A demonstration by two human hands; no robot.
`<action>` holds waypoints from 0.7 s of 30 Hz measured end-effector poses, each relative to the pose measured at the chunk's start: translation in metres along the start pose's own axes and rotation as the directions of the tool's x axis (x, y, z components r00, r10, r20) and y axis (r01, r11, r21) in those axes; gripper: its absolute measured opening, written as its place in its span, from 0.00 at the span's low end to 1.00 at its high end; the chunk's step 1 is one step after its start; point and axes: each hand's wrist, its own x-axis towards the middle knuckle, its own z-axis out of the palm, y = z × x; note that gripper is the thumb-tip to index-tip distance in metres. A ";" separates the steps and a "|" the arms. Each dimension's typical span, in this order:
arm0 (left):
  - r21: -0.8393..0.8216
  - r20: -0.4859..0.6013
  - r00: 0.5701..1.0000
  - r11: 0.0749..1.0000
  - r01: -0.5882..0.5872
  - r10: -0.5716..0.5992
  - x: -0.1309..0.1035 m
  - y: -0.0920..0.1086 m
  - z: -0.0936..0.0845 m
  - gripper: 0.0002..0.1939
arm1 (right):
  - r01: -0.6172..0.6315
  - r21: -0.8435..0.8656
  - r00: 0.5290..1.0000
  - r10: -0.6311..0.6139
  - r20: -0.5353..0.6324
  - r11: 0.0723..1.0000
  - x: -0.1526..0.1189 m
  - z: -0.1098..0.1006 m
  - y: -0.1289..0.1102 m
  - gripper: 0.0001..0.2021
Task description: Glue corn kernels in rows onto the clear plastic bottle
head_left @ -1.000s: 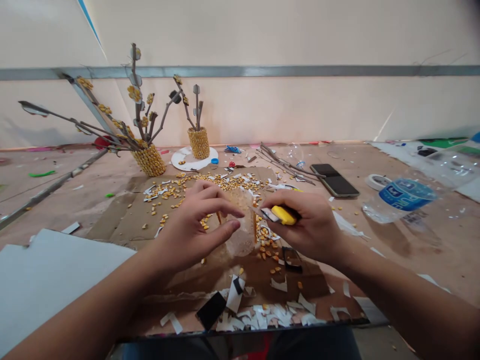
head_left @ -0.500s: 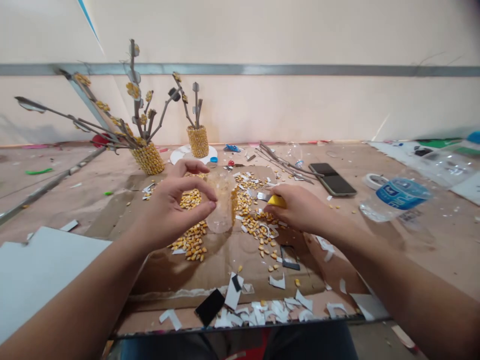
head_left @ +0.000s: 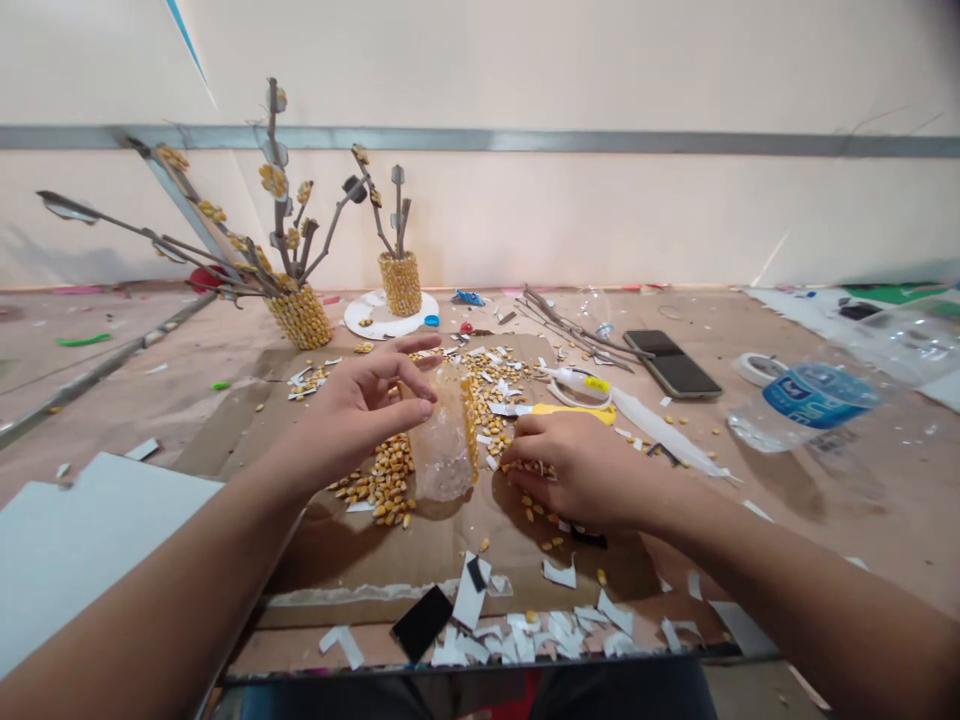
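Note:
My left hand [head_left: 371, 405] is at the upper left of a clear plastic bottle [head_left: 444, 455], thumb and forefinger against it and other fingers over its far end. Yellow corn kernels line the bottle's right side. Low over loose kernels, my right hand [head_left: 574, 470] has its fingers drawn together; what they pinch, if anything, is hidden. Just beyond it lies a yellow-handled utility knife [head_left: 570, 411], blade pointing left. Piles of corn kernels [head_left: 390, 470] flank the bottle on a cardboard sheet [head_left: 450, 560].
Two corn-covered pots [head_left: 401, 285] with twigs stand at the back left. To the right are a phone [head_left: 673, 363], a tape roll [head_left: 759, 368], a labelled water bottle [head_left: 810, 400] and a long white object with a yellow label [head_left: 596, 383]. White scraps [head_left: 555, 630] line the near edge.
My right hand has let go of the utility knife and moved nearer, to the kernels. The bottle has shifted slightly toward me; my left hand stays beside it.

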 end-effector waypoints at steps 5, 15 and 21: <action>-0.008 -0.012 1.000 1.000 0.010 -0.010 0.001 0.000 0.002 0.06 | 0.023 -0.079 0.999 -0.021 0.027 0.997 0.006 0.006 -0.001 0.08; -0.079 -0.004 0.998 0.995 0.057 -0.058 0.001 -0.003 0.003 0.07 | 0.137 -0.232 0.987 -0.114 0.111 0.963 0.012 -0.003 -0.010 0.03; -0.186 -0.015 0.995 0.978 0.095 -0.099 0.001 -0.011 0.004 0.08 | 0.193 -0.304 0.978 -0.158 0.136 0.933 0.017 0.000 -0.012 0.02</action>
